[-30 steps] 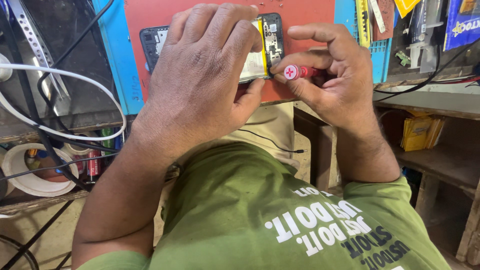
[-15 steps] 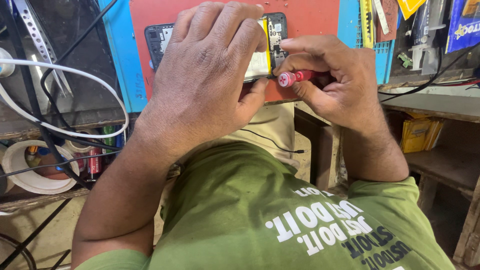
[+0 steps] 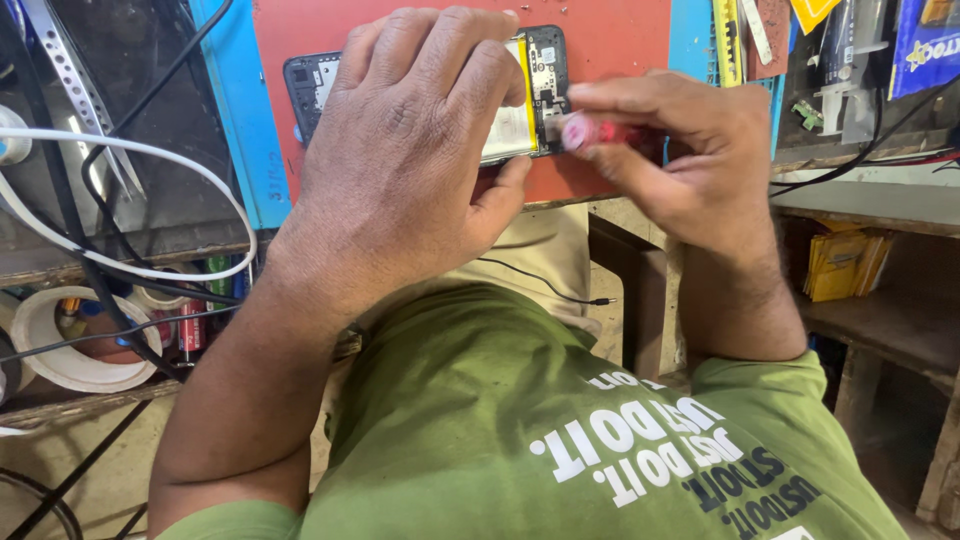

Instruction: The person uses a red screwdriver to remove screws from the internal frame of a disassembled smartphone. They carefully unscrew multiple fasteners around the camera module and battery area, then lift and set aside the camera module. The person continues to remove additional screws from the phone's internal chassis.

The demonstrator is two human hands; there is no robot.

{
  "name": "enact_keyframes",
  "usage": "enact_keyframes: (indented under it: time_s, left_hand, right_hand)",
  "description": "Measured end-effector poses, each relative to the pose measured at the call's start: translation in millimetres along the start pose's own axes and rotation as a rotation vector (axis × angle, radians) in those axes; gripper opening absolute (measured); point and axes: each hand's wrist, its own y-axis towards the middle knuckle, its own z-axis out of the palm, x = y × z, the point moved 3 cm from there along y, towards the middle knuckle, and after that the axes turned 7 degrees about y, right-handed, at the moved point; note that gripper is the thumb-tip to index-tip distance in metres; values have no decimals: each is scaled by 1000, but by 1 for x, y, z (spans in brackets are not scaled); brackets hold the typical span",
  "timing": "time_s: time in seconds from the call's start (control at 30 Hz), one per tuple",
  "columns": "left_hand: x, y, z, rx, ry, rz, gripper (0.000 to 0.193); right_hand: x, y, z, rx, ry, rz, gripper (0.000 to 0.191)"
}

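Smartphone [image 3: 540,90] (back off) pinned under our flat left hand [image 3: 420,150]; right hand [image 3: 690,165] pinches red screwdriver [image 3: 590,133], unscrewing; keep the tip seated.

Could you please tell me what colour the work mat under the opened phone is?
Red work mat, clearest in the head view.

The left hand [image 3: 420,150] hides most of the opened phone [image 3: 545,75] — the red-handled screwdriver [image 3: 590,132] is blurred, its tip unseen.
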Motion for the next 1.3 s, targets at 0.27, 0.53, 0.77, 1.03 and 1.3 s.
enact_keyframes:
  time_s: [0.27,0.53,0.77,1.03,1.3]
  left_hand:
    - [-24,29,9,48,14,-8,41]
    - [-40,53,19,53,14,-7,41]
    - [-39,54,19,48,18,-2,44]
    - [-36,55,21,45,16,-4,43]
    - [-35,54,17,42,12,-1,41]
  right_hand:
    - [-35,-20,-36,-383,470,-304,40]
    - [-27,-32,-35,-437,253,-322,94]
    - [-28,-25,-32,-353,140,-377,85]
    - [-30,-20,-31,-330,110,-403,86]
    - [-9,-9,-29,-264,56,-498,86]
